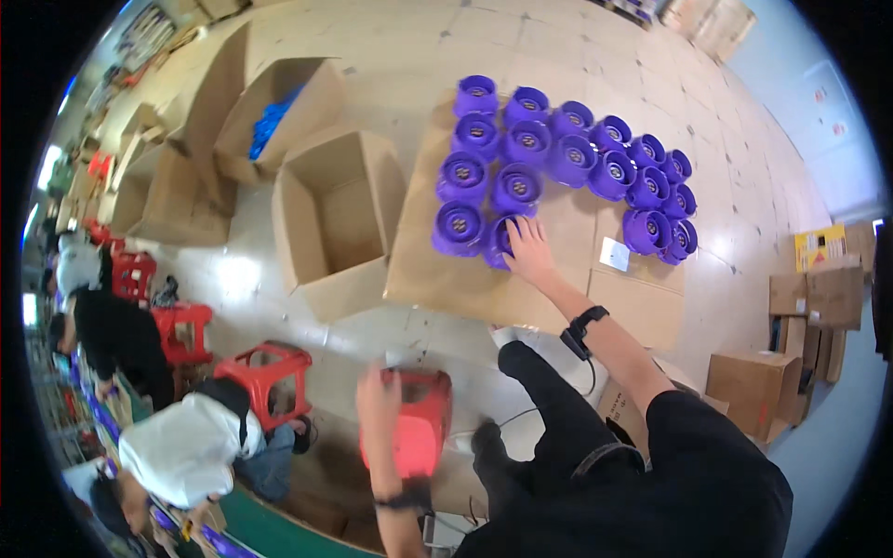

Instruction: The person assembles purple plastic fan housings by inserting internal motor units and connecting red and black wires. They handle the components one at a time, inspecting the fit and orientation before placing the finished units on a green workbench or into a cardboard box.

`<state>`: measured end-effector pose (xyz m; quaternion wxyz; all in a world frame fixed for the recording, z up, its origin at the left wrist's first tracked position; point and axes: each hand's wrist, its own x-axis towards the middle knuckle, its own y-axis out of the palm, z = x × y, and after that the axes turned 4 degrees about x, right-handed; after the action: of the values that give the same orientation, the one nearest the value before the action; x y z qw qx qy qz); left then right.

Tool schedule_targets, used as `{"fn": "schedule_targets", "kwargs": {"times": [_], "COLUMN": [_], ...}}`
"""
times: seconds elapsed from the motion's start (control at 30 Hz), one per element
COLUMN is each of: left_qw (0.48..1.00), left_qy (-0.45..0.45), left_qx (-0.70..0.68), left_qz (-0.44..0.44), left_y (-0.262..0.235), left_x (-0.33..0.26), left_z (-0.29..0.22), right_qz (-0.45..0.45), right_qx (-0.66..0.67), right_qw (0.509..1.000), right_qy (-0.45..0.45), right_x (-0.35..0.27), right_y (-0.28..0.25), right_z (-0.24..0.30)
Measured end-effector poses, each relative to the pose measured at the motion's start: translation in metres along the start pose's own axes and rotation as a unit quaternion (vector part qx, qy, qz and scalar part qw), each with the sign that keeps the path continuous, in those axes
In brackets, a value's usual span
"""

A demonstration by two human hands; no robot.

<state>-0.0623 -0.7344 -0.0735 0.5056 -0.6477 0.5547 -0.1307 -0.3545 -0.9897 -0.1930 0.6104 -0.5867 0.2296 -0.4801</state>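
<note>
There, the right hand (528, 249) lay spread, fingers loose, on one purple round part (500, 240) at the near edge of a cluster of like parts (567, 158) on flattened cardboard (465, 279). The left hand (379, 400) hung blurred, its grip unclear, over a red stool (423, 423). An open empty box (335, 219) stood just left. Bare floor (744, 270) opened beyond the cardboard's right edge; other people crowded the left.

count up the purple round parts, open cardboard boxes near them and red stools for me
purple round parts on the flat cardboard sheet: 19, one under the right hand
open cardboard boxes: 2
red stools: 4, one by the blurred left hand
total: 25
</note>
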Motion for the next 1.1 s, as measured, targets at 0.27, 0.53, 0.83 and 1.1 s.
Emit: {"fn": "schedule_targets", "kwargs": {"times": [0.27,0.53,0.83,1.1], "left_qw": [0.873,0.828,0.881,0.846], "left_qy": [0.401,0.369,0.375,0.402], "left_qx": [0.276,0.421,0.286,0.352], "left_qz": [-0.030,0.031,-0.034,0.003], "left_y": [0.095,0.139,0.153,0.142], "left_x": [0.340,0.386,0.382,0.382], "left_z": [-0.193,-0.200,-0.167,-0.165], "right_qz": [0.042,0.118,0.262,0.202], "right_qx": [0.042,0.056,0.030,0.042], "right_qw": [0.998,0.991,0.959,0.978], "right_qy": [0.029,0.044,0.100,0.027], "right_x": [0.055,0.075,0.083,0.077], "right_y": [0.036,0.063,0.073,0.080], "right_z": [-0.067,-0.085,-0.086,-0.087]}}
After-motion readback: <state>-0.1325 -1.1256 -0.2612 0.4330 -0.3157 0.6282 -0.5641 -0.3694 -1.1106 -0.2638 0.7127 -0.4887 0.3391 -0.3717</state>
